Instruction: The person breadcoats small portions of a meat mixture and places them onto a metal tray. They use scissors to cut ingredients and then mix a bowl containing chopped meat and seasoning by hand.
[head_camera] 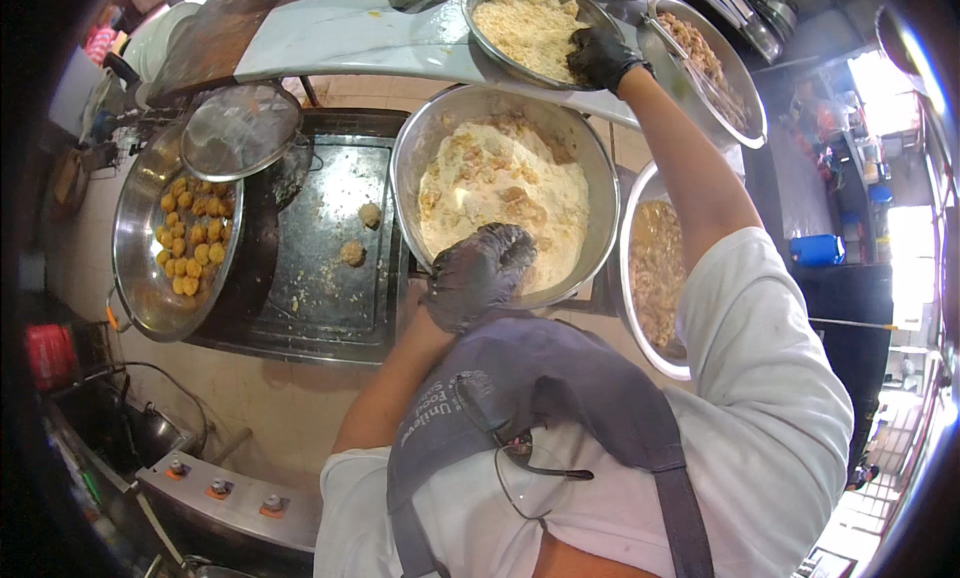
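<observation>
My left hand (484, 274), in a black glove, is curled over the near rim of a large steel bowl (401, 180). The bowl holds pale flour (555, 237) with moist, lumpy pieces (517, 203) on top. Whether anything sits inside those curled fingers is hidden. My right hand (606, 59), also black-gloved, reaches away to a smaller steel bowl (480, 34) of yellowish crumbs (529, 30). Its fingertips touch the crumbs at the right side, and their grip is not visible. Two crumb-coated balls (353, 253) lie apart on a dark metal tray (322, 278) to the left.
Far left, a steel basin (142, 293) holds several golden balls (196, 237); a round metal-rimmed sieve or lid (241, 132) overlaps it. At right are a bowl (756, 120) of wet pieces with a whisk (697, 72) and a white tub (637, 330) of pieces in liquid.
</observation>
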`<action>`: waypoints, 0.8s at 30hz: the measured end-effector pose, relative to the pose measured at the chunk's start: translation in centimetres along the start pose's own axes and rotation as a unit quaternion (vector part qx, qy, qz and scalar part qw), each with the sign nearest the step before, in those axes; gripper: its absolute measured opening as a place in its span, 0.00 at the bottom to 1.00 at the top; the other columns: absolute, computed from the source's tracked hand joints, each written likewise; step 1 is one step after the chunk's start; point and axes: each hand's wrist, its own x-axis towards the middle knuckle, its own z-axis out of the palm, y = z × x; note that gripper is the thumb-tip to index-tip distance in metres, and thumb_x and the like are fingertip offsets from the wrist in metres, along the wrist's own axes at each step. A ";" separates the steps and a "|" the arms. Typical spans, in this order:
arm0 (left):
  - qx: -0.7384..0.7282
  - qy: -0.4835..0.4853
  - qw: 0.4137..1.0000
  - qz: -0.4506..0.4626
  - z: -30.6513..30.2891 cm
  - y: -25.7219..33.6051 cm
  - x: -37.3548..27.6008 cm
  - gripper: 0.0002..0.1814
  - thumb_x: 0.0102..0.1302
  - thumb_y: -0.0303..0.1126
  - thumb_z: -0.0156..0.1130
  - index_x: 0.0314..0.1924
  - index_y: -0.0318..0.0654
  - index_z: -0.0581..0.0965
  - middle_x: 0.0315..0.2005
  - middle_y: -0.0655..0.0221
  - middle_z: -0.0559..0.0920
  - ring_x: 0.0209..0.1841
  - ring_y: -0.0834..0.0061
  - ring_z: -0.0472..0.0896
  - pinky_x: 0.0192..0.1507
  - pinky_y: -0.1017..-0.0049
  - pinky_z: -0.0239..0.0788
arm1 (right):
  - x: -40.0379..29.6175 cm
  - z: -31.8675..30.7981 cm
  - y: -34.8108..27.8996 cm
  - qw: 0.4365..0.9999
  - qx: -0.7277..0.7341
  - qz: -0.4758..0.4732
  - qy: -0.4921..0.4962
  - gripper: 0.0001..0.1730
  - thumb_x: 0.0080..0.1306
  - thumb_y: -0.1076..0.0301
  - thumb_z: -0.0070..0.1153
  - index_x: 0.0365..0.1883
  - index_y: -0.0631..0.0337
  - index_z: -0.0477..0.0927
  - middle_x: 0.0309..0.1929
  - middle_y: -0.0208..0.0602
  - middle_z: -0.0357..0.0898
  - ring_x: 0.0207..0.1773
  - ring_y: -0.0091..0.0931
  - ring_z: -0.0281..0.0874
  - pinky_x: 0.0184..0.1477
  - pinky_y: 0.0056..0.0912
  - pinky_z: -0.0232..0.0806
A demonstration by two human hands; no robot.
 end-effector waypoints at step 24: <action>-0.043 -0.021 0.998 -0.030 -0.8 -0.5 0.2 0.17 0.61 0.40 0.58 0.43 0.33 0.77 0.40 0.56 0.80 0.43 0.61 0.78 0.47 0.68 0.67 | 4.4 -0.3 -6.4 0.333 0.892 0.261 0.158 0.10 0.64 0.61 0.53 0.34 0.59 0.73 0.22 0.37 0.73 0.19 0.29 0.69 0.23 0.27 0.70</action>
